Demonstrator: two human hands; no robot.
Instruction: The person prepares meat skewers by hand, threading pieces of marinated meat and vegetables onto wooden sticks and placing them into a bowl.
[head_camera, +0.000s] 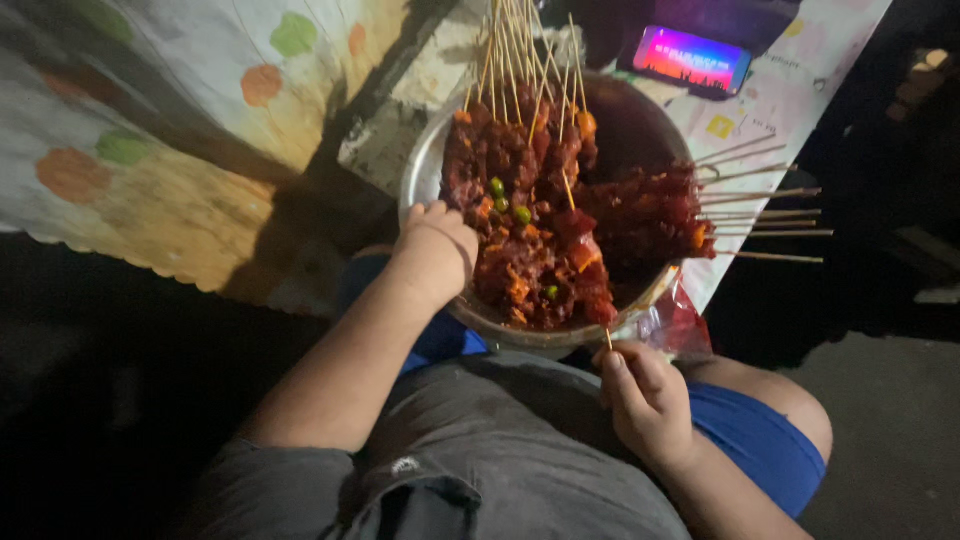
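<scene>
A metal bowl (425, 170) sits at the table's near edge, above my lap. It is heaped with skewers of red marinated meat (530, 240) dotted with green and orange vegetable bits. Several bamboo sticks (515, 60) point away from me, and others (765, 205) stick out to the right. My left hand (435, 250) rests against the bowl's left rim, fingers curled at the meat. My right hand (645, 395) is below the bowl's near rim, pinching the end of a thin skewer stick (607, 340) that runs up into the pile.
A patterned tablecloth (200, 120) with coloured spots covers the table to the left. A lit phone (690, 60) lies beyond the bowl at the upper right. A clear plastic bag (675, 320) hangs under the bowl's right side. The surroundings are dark.
</scene>
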